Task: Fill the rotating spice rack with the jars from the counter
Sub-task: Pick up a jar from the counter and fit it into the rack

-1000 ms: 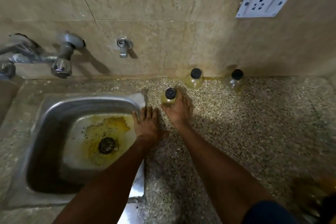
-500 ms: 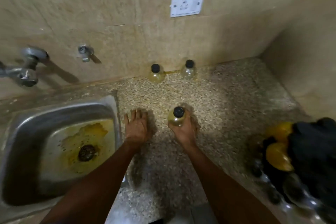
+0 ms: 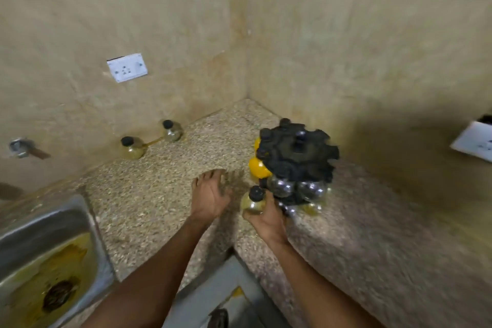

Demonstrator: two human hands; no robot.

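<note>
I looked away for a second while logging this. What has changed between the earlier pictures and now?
The right hand has carried its jar from beside the sink rightward, up to the spice rack. The left hand left the counter by the sink and moved right too, open. The view swung right. The grip on the jar is unchanged, and the two jars by the wall stayed put.

Beige tiled walls (image 3: 346,48), speckled counter (image 3: 159,194)
</note>
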